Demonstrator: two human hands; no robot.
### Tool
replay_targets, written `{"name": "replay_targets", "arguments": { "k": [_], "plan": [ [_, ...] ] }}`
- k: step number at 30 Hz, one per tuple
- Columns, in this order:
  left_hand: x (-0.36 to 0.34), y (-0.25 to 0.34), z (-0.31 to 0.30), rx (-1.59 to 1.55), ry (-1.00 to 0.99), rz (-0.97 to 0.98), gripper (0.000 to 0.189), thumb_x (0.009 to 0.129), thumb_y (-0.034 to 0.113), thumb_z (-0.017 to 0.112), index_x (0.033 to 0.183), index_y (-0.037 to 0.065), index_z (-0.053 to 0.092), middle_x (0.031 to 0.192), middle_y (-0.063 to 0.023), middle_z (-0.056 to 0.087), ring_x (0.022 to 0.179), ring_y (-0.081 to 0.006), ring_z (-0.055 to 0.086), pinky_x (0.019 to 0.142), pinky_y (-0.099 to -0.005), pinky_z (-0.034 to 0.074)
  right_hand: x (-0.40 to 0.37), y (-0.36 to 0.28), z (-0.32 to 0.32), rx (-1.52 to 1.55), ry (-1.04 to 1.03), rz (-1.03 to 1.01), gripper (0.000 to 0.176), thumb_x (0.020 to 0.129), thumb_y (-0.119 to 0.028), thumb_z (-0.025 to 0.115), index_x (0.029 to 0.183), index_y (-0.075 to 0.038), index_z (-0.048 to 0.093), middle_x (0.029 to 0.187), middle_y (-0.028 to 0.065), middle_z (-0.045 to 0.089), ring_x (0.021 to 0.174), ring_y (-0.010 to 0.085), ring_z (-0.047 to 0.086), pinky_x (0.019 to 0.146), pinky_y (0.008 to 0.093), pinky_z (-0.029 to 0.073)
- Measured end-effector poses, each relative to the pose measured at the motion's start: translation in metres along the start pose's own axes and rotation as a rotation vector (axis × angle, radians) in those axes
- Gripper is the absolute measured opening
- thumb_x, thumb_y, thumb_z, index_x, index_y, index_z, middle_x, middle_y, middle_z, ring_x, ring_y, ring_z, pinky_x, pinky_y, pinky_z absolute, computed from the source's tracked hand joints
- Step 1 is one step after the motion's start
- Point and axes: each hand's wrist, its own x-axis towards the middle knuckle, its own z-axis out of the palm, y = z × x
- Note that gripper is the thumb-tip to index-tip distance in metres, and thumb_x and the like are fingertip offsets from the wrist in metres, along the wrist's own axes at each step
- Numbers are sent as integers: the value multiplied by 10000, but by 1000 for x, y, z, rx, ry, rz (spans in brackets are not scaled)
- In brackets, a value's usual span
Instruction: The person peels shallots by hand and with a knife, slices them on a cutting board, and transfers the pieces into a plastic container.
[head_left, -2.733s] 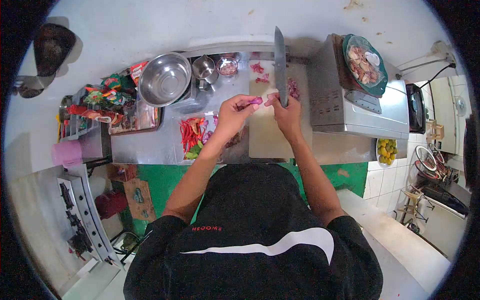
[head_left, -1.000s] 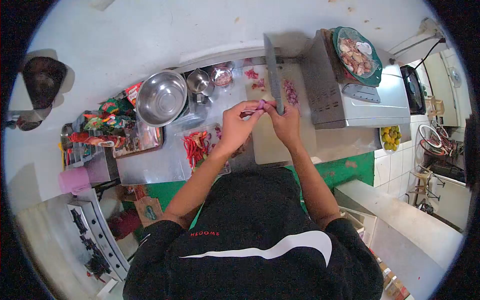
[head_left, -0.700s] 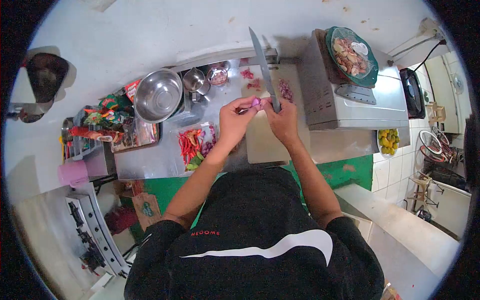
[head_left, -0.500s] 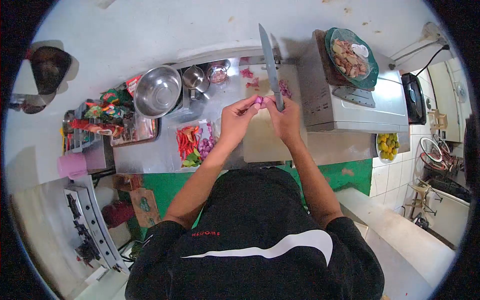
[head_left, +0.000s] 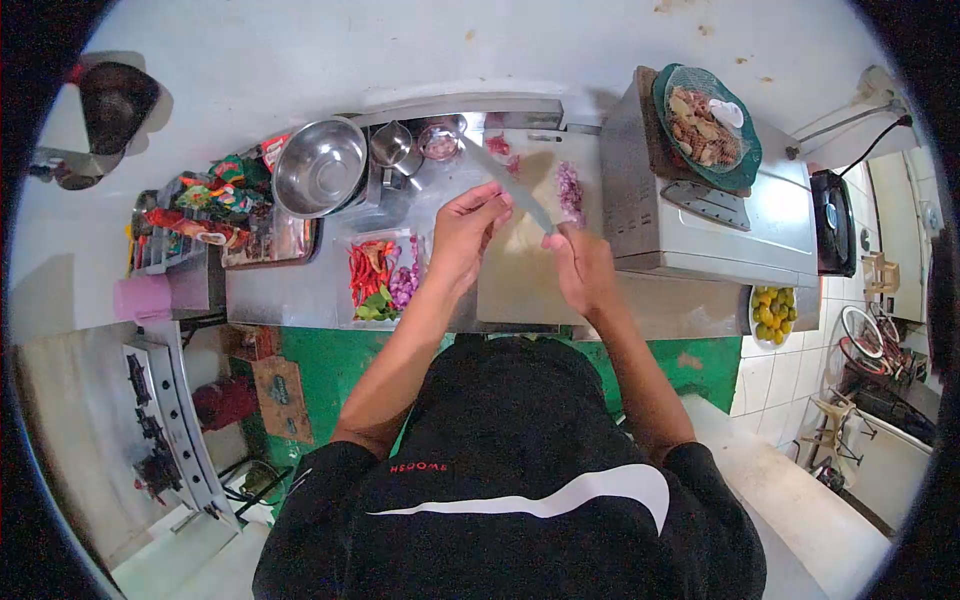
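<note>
My right hand (head_left: 585,270) grips the handle of a long knife (head_left: 510,185), whose blade slants up and to the left over the pale cutting board (head_left: 520,285). My left hand (head_left: 468,228) is closed over something small beside the blade; the small purple shallot it held is hidden by the fingers. A pile of chopped purple shallot (head_left: 569,190) lies at the board's far right. Reddish peel scraps (head_left: 500,148) lie at the board's far edge.
A clear tray of red chillies, greens and whole shallots (head_left: 385,280) sits left of the board. Behind it stand a steel bowl (head_left: 320,167), a steel cup (head_left: 392,145) and a small glass dish (head_left: 440,141). A metal appliance (head_left: 690,215) carries a green plate of food (head_left: 705,115). Limes (head_left: 772,305) at right.
The knife has swung from pointing straight away to slanting left, and my right hand has drawn back toward me. The shallot that showed between my fingertips is now out of sight.
</note>
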Motion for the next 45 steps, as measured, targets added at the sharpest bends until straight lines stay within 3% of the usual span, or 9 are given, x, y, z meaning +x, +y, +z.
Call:
{"name": "replay_targets", "arguments": {
  "k": [2, 14, 16, 21, 27, 29, 32, 40, 45],
  "plan": [
    [-1, 2, -1, -31, -33, -27, 216, 874, 34, 646, 1082, -27, 652, 1026, -84, 679, 917, -134, 643, 823, -241, 526, -3, -8, -8, -97, -89, 13, 324, 943, -328, 489, 884, -19, 569, 727, 242, 576, 713, 450, 572, 619, 473, 444],
    [-6, 7, 3, 136, -30, -20, 156, 896, 14, 585, 1031, -25, 652, 1097, -110, 667, 952, -158, 653, 839, -265, 541, -2, -5, -18, -154, -115, -19, 270, 934, -294, 505, 900, -32, 564, 681, 214, 570, 682, 429, 584, 586, 487, 437],
    [-4, 5, 2, 99, -56, 26, 216, 880, 52, 642, 1075, -40, 656, 985, -92, 686, 840, -124, 651, 753, -229, 529, -2, -4, -16, -138, -105, -15, 282, 941, -299, 497, 888, -30, 562, 679, 220, 565, 684, 430, 584, 584, 484, 436],
    [-3, 12, -3, 60, -41, -15, 234, 873, 69, 657, 1088, -25, 654, 998, -84, 685, 848, -120, 648, 781, -233, 536, -1, 1, -12, -22, -60, 15, 344, 962, -336, 473, 853, -18, 548, 669, 235, 545, 664, 440, 564, 563, 453, 422],
    [-4, 21, -1, 20, -32, -68, 273, 851, 71, 692, 1099, -34, 652, 991, -75, 688, 834, -114, 646, 758, -218, 530, 7, 2, -7, 90, -43, 90, 414, 956, -391, 505, 806, -7, 542, 627, 191, 486, 530, 306, 491, 520, 389, 380],
    [-6, 23, 0, 42, -38, -73, 273, 847, 78, 699, 1095, -28, 658, 990, -71, 689, 833, -110, 644, 751, -219, 525, 13, -13, 0, 109, 9, 207, 351, 909, -339, 624, 796, -10, 588, 641, 111, 548, 553, 157, 495, 524, 332, 396],
    [-9, 23, -2, 194, -52, -26, 256, 831, 101, 722, 1057, -14, 685, 964, -71, 698, 835, -97, 634, 741, -221, 508, 25, -17, 20, 341, 192, 214, 247, 837, -243, 729, 833, -11, 646, 698, 18, 619, 610, 75, 509, 556, 268, 420],
    [-12, 31, -8, 601, -78, 92, 224, 846, 112, 701, 1037, -5, 704, 935, -70, 714, 842, -87, 633, 812, -245, 492, 44, -31, 22, 369, 86, 248, 159, 845, -161, 705, 847, -3, 693, 706, -12, 643, 643, 57, 523, 600, 238, 440],
    [-11, 32, -14, 607, -43, 103, 238, 827, 140, 723, 1003, -19, 711, 887, -69, 714, 789, -79, 627, 742, -223, 488, 45, -33, 28, 260, 72, 218, 154, 859, -151, 676, 845, 1, 695, 690, 12, 656, 637, 57, 528, 593, 246, 438]
  ]
}}
